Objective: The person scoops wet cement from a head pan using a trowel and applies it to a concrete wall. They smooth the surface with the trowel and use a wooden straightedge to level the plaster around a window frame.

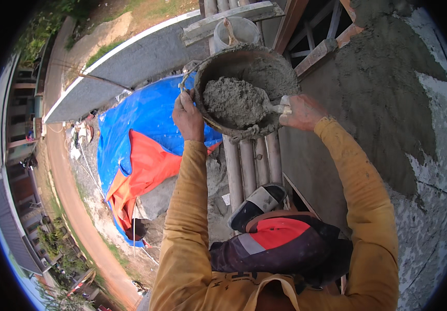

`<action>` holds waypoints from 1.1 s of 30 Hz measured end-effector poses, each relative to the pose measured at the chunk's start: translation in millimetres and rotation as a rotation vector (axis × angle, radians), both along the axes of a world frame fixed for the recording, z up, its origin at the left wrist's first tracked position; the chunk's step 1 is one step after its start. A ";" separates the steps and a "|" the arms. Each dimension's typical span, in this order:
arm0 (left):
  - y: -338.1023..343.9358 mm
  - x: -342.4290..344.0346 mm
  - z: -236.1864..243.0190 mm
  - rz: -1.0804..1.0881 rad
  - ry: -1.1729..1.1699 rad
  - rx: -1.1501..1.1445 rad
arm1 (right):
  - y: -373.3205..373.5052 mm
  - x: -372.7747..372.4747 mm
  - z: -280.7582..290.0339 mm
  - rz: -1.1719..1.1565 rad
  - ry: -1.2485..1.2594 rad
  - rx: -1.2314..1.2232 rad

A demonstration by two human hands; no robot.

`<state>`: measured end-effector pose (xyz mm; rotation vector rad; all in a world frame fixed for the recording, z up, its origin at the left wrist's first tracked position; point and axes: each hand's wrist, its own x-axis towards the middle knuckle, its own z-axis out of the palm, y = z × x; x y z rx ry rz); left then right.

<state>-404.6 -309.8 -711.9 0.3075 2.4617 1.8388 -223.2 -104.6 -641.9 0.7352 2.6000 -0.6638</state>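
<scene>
Ahead of me a round, cement-crusted bucket [284,78] tilts toward me, holding wet grey mortar [234,98]. My left hand [188,118] is closed on the bucket's left rim, where its wire handle [186,80] rises beside the fingers. On the opposite side, my right hand [305,112] wraps round the handle of a trowel [279,109]. The trowel's blade is hidden beneath a heap of mortar inside the bucket. Freshly mortared wall [368,98] spreads to the right of my right arm.
Wooden poles [248,163] form a narrow scaffold under my sandalled foot [258,205]. A clear plastic pail [244,30] stands past the bucket, by a plank [234,22]. Far below at left lie a blue and orange tarp [150,111] and a grey boundary wall [109,67]. A wooden window frame [314,58] is at upper right.
</scene>
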 end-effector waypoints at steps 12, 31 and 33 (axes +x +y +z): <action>1.4 -14.1 -14.2 -0.112 0.003 0.030 | -29.7 127.0 116.2 -0.106 0.269 0.231; 0.4 -11.0 0.8 -0.133 0.005 -0.003 | -156.4 386.4 291.8 -1.353 0.585 0.253; -0.8 -12.8 -1.4 -0.150 0.021 -0.033 | -140.6 375.2 261.3 -1.358 0.482 0.103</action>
